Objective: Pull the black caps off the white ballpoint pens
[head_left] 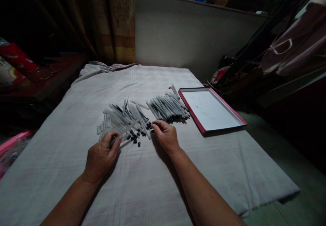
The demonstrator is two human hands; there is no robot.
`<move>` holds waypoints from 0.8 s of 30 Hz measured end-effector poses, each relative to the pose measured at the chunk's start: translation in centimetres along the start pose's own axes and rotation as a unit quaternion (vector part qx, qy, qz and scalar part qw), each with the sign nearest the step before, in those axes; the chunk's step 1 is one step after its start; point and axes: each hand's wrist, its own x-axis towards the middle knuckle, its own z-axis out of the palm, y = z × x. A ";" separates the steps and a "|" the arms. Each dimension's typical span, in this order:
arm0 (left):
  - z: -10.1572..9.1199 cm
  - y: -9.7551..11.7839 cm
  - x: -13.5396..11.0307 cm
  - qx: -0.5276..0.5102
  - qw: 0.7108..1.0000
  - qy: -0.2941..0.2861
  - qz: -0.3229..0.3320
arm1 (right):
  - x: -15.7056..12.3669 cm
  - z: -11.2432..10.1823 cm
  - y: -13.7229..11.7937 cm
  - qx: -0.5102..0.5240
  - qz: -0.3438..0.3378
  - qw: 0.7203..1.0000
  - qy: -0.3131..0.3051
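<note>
Clock positions are read from the right fingertips, with twelve toward the wall. The person's left hand (102,154), at eight o'clock, has its thumb and forefinger clamped on a clear tube (131,126) near one end; the free end slants toward two o'clock, over the pile. The right hand (165,136) has its thumb and forefinger drawn in close beside a black cap (149,124); whether they pinch it cannot be told.

Loose tubes (112,117) lie jumbled between nine and ten o'clock, with small black pieces (139,144) strewn at about eight. At half past one a tidy row of dark-ended tubes (166,107) lies slanted, dark ends toward the person. Past it, between two and three, a shallow red-rimmed tray (221,117) rests on the cloth-covered surface (142,192).

The work in hand looks like fitting a small black piece to a tube. To do it well, the left fingers should hold lightly, as the thin wall could probably flex, and leave the far end free. The right fingers would do best to take each piece by its sides, line it up with the tube, and press straight without tilting.
</note>
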 end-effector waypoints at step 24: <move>0.1 2.1 -0.5 -0.172 0.973 -0.094 0.123 | -0.7 0.6 -3.0 0.158 0.144 0.957 -0.196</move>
